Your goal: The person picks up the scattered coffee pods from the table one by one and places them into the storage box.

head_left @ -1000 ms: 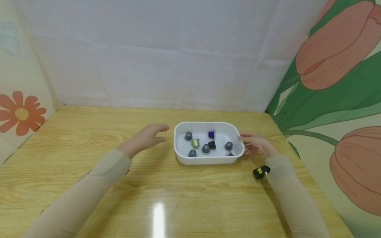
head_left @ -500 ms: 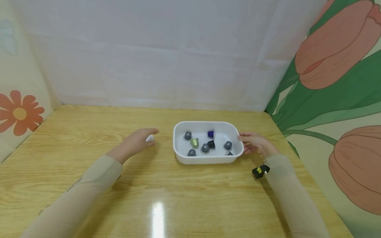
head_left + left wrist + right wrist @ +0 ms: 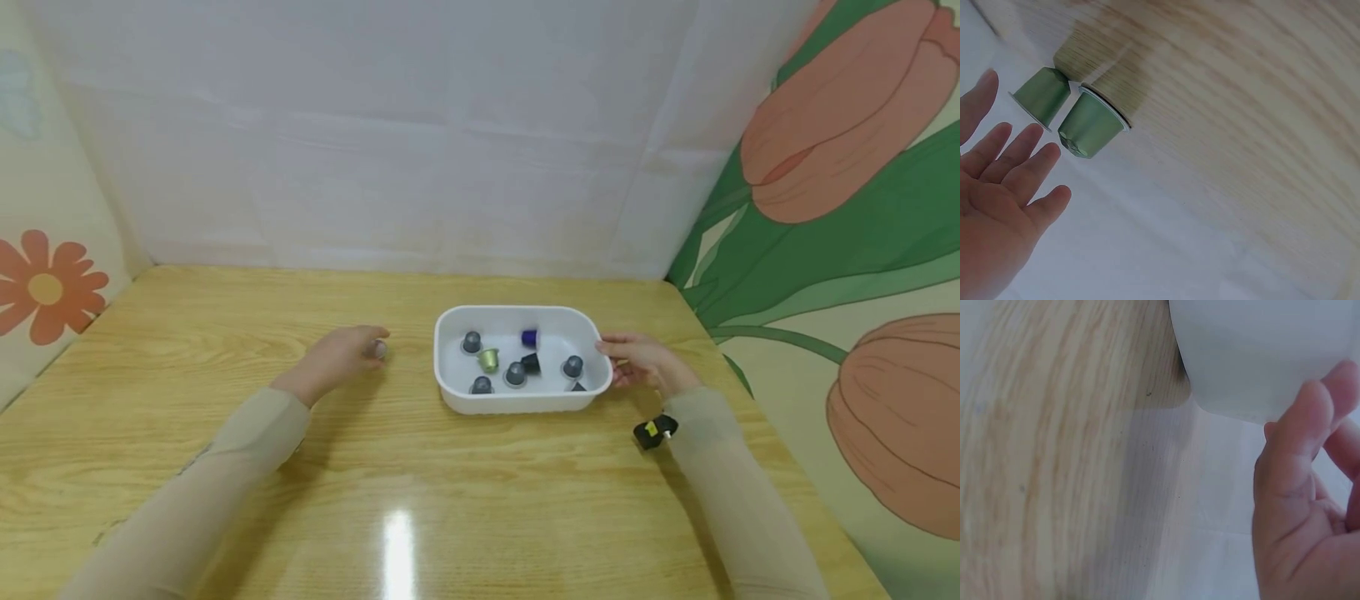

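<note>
My left hand (image 3: 337,358) is low over the table, left of the white tray (image 3: 517,403). Its thumb and fingers are spread beside two green coffee capsules, as the left wrist view shows. One capsule (image 3: 1042,97) is nearest the fingertips, its wide rim towards them; the other capsule (image 3: 1091,125) has its rim against the wood. A gap shows between fingers and capsules. In the head view just a silvery lid (image 3: 380,349) appears there. My right hand (image 3: 645,362) grips the tray's right end, thumb at the rim, fingers lower down.
Inside the tray lie several dark grey capsules (image 3: 515,373), a green capsule (image 3: 489,360) and a purple capsule (image 3: 529,338). A black device (image 3: 655,432) is at the right wrist. A white cloth (image 3: 375,167) hangs behind the wooden table (image 3: 480,475).
My left hand has moved left, away from the tray, and down to the capsules, whose pale lid came into view by its fingers. The right hand has kept its hold on the tray.
</note>
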`<state>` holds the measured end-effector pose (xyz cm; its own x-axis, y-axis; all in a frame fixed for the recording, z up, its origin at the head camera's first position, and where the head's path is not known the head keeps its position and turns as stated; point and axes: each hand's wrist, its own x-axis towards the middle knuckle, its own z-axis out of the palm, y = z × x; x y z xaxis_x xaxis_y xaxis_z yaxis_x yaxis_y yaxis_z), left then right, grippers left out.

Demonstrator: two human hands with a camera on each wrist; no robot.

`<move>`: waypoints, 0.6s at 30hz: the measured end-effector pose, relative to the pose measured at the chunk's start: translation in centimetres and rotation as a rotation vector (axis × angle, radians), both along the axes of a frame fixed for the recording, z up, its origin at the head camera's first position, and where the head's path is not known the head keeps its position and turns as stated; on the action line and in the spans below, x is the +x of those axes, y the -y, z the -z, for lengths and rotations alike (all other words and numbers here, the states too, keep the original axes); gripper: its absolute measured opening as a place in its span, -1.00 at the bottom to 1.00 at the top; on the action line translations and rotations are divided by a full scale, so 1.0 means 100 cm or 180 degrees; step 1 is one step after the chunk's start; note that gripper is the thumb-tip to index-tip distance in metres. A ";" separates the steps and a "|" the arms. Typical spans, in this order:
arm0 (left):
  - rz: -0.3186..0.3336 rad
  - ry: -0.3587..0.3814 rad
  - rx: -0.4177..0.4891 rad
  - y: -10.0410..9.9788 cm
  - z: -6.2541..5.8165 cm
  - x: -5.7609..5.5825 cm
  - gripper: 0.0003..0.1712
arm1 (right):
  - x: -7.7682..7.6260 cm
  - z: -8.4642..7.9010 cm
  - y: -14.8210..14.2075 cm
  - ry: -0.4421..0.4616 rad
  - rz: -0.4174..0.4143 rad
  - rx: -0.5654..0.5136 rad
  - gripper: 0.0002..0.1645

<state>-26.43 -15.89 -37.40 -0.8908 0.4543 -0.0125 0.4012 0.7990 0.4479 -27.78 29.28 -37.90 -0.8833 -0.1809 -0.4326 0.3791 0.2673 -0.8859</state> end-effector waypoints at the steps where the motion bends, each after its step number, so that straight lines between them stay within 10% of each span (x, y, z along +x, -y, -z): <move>1: -0.0004 0.0004 -0.0020 0.000 0.001 -0.001 -0.43 | 0.000 0.000 0.000 -0.0002 -0.0011 0.0011 -0.34; 18: -0.0022 0.0066 -0.0120 0.002 0.008 -0.009 -0.45 | -0.003 0.003 -0.001 -0.0034 0.0013 0.0159 -0.37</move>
<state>-27.34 -16.06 -38.18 -0.8932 0.4471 -0.0479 0.3867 0.8181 0.4256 -28.07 29.37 -38.19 -0.8886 -0.1557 -0.4315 0.3708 0.3099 -0.8755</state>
